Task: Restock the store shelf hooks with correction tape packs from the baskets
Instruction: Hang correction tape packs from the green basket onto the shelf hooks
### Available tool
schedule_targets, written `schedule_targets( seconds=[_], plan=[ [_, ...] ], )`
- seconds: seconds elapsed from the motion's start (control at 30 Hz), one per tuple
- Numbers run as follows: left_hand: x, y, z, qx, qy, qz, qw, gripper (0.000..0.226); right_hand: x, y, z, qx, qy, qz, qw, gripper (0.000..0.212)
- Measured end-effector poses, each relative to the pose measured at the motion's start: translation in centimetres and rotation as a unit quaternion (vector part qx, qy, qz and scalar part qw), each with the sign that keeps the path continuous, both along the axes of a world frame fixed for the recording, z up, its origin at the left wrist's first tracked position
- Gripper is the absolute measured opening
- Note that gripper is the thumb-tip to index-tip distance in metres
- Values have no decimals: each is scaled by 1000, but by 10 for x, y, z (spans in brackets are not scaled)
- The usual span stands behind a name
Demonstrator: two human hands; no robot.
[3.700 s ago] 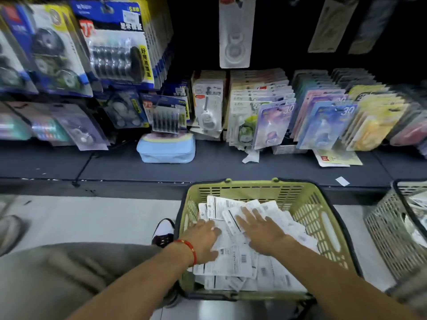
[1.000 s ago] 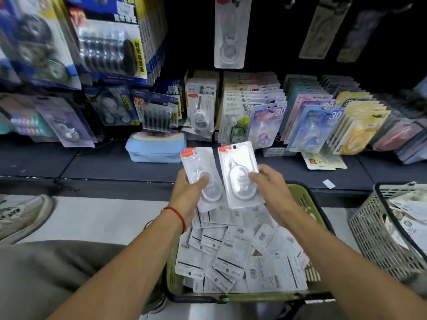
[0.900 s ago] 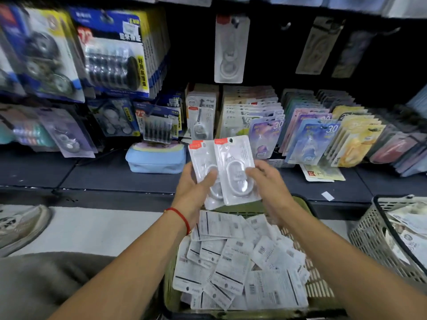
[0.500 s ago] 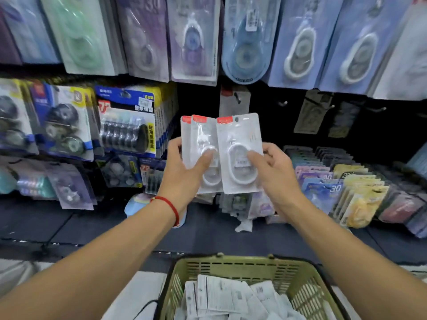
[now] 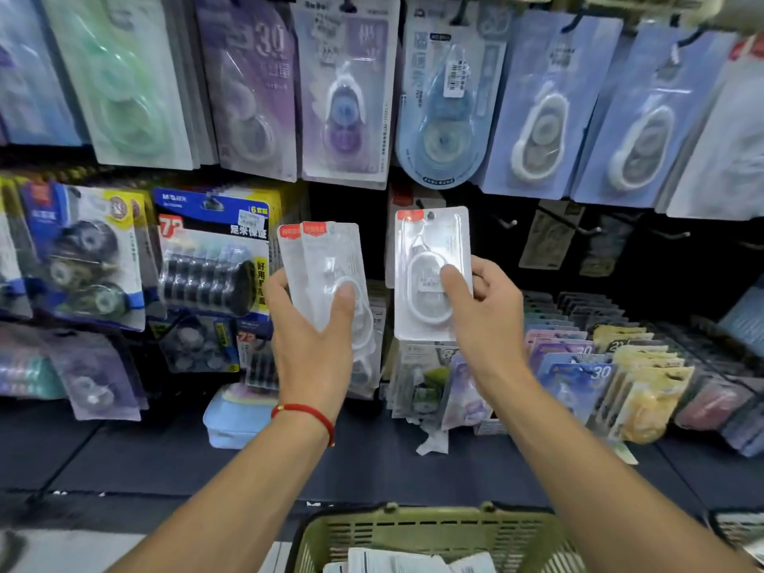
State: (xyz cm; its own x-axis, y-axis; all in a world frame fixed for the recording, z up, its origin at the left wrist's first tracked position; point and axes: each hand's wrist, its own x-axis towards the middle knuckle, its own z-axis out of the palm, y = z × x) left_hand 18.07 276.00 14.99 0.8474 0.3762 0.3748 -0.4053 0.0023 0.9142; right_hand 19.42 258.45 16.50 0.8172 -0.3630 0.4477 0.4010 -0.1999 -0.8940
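My left hand (image 5: 312, 345) grips a small stack of white correction tape packs (image 5: 326, 262) with red corner labels, held upright in front of the shelf. My right hand (image 5: 483, 316) pinches a single white correction tape pack (image 5: 430, 241), thumb on its clear blister, raised a little higher and to the right. Its hang hole sits close to a matching pack (image 5: 407, 198) hanging on a dark hook behind it. The green basket (image 5: 413, 527) with more packs (image 5: 397, 562) lies below my arms.
Rows of hanging tape packs (image 5: 343, 97) fill the upper hooks. Bare hooks (image 5: 587, 229) stick out at right of my right hand. Stacked colourful packs (image 5: 578, 378) and a light blue case (image 5: 235, 415) sit on the dark shelf. A grey basket (image 5: 740, 527) edges in at lower right.
Both hands rose from the basket to the shelf with packs. In the last half second my right hand pulled one pack away from the stack, to the right and up.
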Motion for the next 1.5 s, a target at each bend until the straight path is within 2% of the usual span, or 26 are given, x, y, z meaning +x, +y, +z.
schedule_targets(
  seconds=[0.1, 0.2, 0.27, 0.33, 0.43, 0.5, 0.63, 0.73, 0.8, 0.93, 1.27, 1.37, 1.5],
  plan=[
    [-2, 1, 2, -1, -3, 4, 1000, 46, 1, 2, 2, -17, 0, -36, 999, 21],
    [-3, 1, 2, 7, -5, -1, 1000, 47, 2, 0, 0, -131, 52, -74, 987, 43],
    [-3, 1, 0, 19, -4, -12, 1000, 47, -2, -1, -7, -226, 105, -113, 962, 61],
    [-3, -1, -1, 19, 1, -40, 999, 49, -9, 3, -14, -261, 102, -91, 956, 55],
    [-4, -9, -5, 3, 11, -90, 996, 54, -21, 10, -20, -218, 109, 56, 968, 35],
    [-5, -13, -6, -9, 19, -114, 993, 58, -25, 12, -24, -166, 113, 112, 973, 26],
    [-6, -17, -5, -40, 31, -140, 989, 63, -26, 7, -28, -72, 111, 105, 986, 27],
    [-4, -18, -5, -62, 48, -131, 988, 46, -24, 3, -24, 3, 85, 85, 993, 30],
    [-1, -15, -8, -55, 47, -108, 992, 42, -21, 1, -19, 22, 53, 56, 997, 31],
    [-1, -8, -11, -19, 41, -78, 996, 53, -16, 0, -8, 30, 31, 22, 999, 34],
    [-6, 1, -2, 2, 6, -28, 1000, 53, -26, 6, -5, 15, 21, -48, 999, 33],
    [-6, 1, -2, 1, 5, -27, 1000, 53, -22, 1, -6, -34, 58, -46, 997, 36],
    [-9, -4, -2, 16, -11, -43, 999, 53, -22, -3, -12, -150, 122, -80, 978, 60]
  ],
)
